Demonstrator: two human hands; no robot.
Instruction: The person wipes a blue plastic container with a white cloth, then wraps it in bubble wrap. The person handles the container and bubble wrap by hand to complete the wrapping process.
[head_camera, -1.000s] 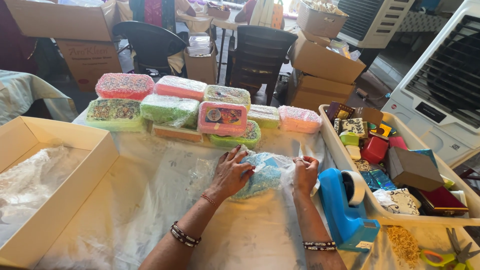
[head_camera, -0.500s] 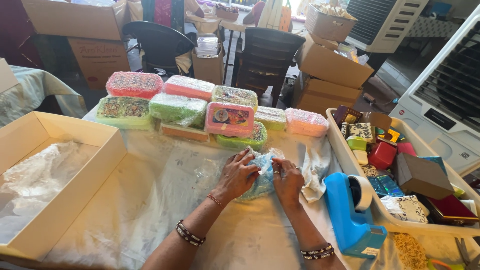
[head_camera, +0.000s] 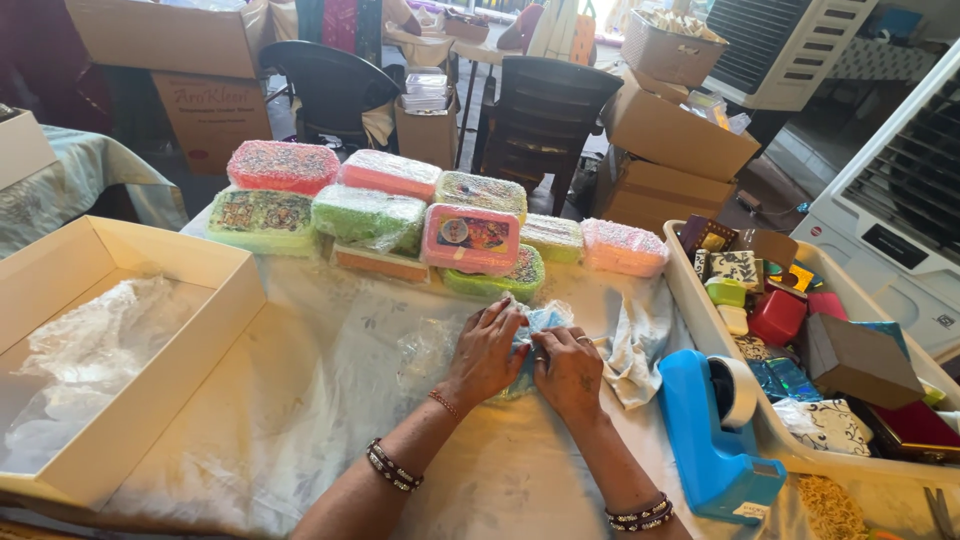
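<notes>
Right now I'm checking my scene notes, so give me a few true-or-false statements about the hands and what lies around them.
1. Both hands, left hand and right hand, press on a blue wrapped item. True.
2. The blue tape dispenser sits left of the hands. False: it sits to their right.
3. The open cardboard box holds crumpled clear plastic. True.
4. The wrapped boxes lie inside the white tray. False: they are stacked on the table beyond the hands.

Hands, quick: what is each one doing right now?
Left hand: fingers pressed flat on the blue wrapped bundle.
Right hand: pressed on the same bundle, fingers curled at its edge.
</notes>
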